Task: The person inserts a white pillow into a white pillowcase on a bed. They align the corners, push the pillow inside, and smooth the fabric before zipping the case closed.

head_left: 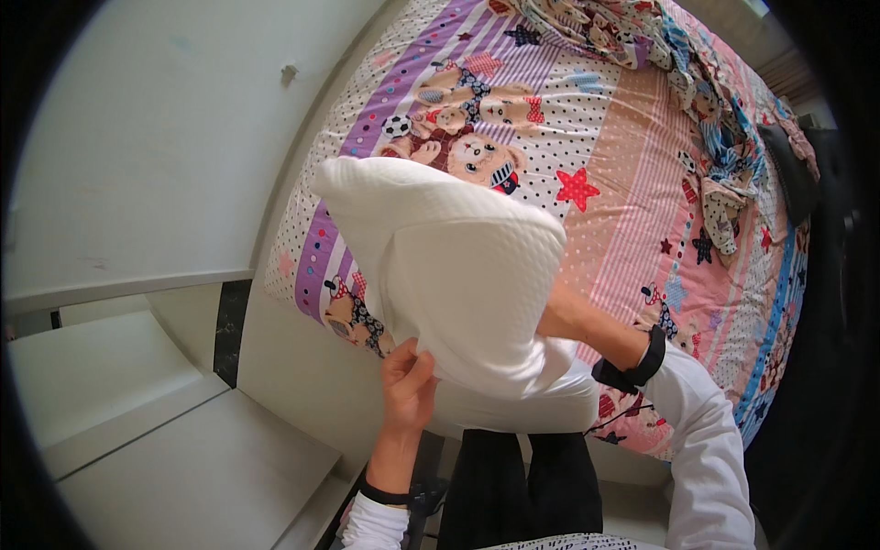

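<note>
The white quilted cover (472,275) is held above the near edge of the bed (632,137), concealing part of the patterned sheet. Its opening and interior face away from view.

Left hand (408,380): in front of the bed's near edge, thumb and fingers pinched closed on the lower hem of the cover. The remaining fingers are partly hidden.

Right hand (556,313): above the near part of the bed, fingers concealed by the cover. Whether the fingers are spread or gripping cannot be determined.

A smooth white padded form (550,399) sits at the bed's near edge; the cover hides its upper portion, and its full outline cannot be established.

Bunched patterned bedding (720,137) lies along the bed's far right side, cut off at the top. A dark cloth (786,170) at the bed's right edge merges into shadow. A thin dark cord (623,417) at the bed's near edge is difficult to trace.
</note>
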Action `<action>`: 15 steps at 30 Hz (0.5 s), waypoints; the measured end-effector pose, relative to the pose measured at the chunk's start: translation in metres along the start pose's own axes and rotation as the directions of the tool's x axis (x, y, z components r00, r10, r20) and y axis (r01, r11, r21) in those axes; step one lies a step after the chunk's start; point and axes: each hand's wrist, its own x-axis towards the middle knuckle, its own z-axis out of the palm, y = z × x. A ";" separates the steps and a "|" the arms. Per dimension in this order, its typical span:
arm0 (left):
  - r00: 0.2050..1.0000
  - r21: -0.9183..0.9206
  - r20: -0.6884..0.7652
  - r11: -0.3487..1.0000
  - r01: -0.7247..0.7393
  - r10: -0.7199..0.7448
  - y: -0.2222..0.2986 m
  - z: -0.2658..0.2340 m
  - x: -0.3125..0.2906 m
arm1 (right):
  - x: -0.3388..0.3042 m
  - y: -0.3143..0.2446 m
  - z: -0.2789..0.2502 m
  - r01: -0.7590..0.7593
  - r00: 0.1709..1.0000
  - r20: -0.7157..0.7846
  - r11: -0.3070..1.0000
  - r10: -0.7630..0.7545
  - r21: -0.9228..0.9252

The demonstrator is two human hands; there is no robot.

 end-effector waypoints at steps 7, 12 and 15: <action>0.997 0.234 -0.064 0.972 -0.017 0.033 -0.050 0.031 0.049 | -0.020 0.027 -0.018 -0.052 0.995 -0.019 0.688 0.095 0.724; 0.999 0.439 0.023 0.898 0.022 -0.036 -0.069 0.042 0.122 | -0.011 0.028 -0.040 -0.302 0.761 -0.129 0.524 0.635 0.796; 0.986 0.504 0.167 0.861 -0.059 -0.030 -0.086 0.045 0.136 | -0.032 0.061 -0.028 -0.292 0.789 -0.328 0.786 0.520 0.545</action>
